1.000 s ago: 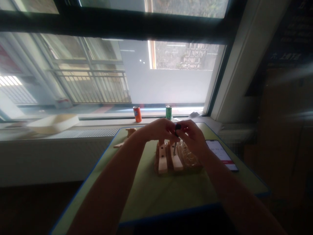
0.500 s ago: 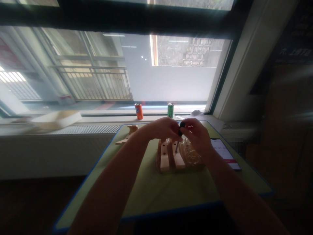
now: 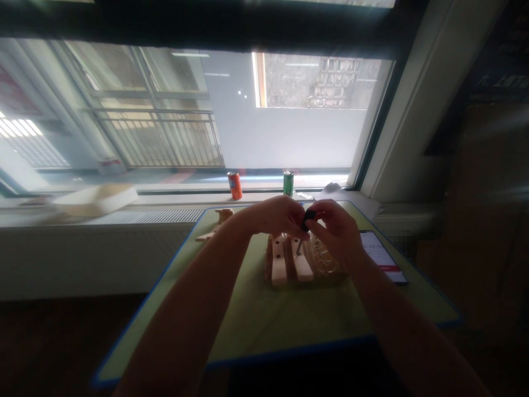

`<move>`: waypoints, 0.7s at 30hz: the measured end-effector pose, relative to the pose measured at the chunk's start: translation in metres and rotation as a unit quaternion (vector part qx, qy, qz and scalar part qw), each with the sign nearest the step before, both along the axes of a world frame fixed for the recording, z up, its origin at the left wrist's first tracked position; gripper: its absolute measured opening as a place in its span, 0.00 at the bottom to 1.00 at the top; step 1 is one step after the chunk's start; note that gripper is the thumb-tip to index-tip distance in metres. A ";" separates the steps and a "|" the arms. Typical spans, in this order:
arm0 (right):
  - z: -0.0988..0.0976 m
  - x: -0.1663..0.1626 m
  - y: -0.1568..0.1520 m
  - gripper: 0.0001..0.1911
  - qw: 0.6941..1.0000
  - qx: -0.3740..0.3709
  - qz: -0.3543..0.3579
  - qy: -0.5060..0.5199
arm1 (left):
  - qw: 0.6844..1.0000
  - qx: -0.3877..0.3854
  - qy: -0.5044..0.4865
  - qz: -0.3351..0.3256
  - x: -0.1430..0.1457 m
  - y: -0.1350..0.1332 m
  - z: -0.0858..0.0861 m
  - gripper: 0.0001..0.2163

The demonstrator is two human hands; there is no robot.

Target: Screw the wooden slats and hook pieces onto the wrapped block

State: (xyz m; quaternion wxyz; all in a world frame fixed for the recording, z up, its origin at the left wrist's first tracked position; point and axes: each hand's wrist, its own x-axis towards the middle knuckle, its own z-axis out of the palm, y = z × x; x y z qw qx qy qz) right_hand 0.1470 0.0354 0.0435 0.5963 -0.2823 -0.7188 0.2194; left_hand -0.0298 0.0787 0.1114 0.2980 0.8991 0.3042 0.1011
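Note:
Both hands meet above a stack of wooden pieces [image 3: 285, 267] with drilled holes, lying on a green table [image 3: 264, 325]. My left hand [image 3: 275, 216] and my right hand [image 3: 336, 231] pinch a small screwdriver [image 3: 305, 223] with a black handle. Its metal shaft points down at the wood. A clear plastic bag [image 3: 324, 259] lies right of the wood, under my right wrist.
A phone [image 3: 382, 256] with a lit screen lies on the table's right side. A loose wooden part [image 3: 217, 223] sits at the far left corner. An orange can [image 3: 235, 185] and a green can [image 3: 288, 183] stand on the window sill behind.
The hands stay closed on the screwdriver above the wood. The view has shifted slightly; the fingers have turned a little around the handle.

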 end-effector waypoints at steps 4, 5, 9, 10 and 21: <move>0.001 0.000 -0.003 0.15 0.999 0.047 0.003 -0.012 | 0.999 -0.002 -0.012 -0.031 0.000 -0.001 0.001 0.09; 0.002 0.000 -0.003 0.16 0.998 0.054 0.009 -0.015 | 0.999 -0.005 -0.016 -0.036 0.000 -0.001 0.001 0.09; 0.003 -0.001 -0.005 0.17 0.998 0.056 0.029 -0.021 | 0.999 -0.009 -0.021 -0.045 -0.002 -0.001 0.002 0.09; 0.004 -0.001 -0.006 0.17 0.998 0.056 0.029 -0.021 | 0.999 -0.009 -0.022 -0.048 -0.002 -0.001 0.002 0.09; 0.002 0.000 -0.007 0.17 0.998 0.056 0.017 -0.020 | 0.998 0.013 -0.025 -0.055 -0.001 -0.001 0.001 0.07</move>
